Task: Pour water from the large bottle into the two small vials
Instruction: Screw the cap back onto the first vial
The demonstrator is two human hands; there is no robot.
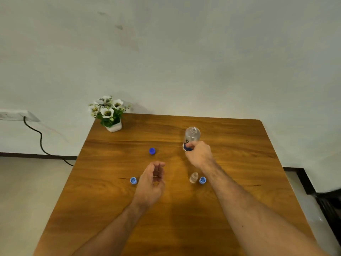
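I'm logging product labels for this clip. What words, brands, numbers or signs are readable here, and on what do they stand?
None can be read.
large bottle: a blue and white label low on its side, mostly covered by the right hand; the print is too blurred to read.
wall socket strip: small marks, too small to read.
Blue caps, the small vial and the flower pot: no text visible.

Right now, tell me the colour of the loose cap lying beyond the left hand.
Dark blue cap, seen in the head view.
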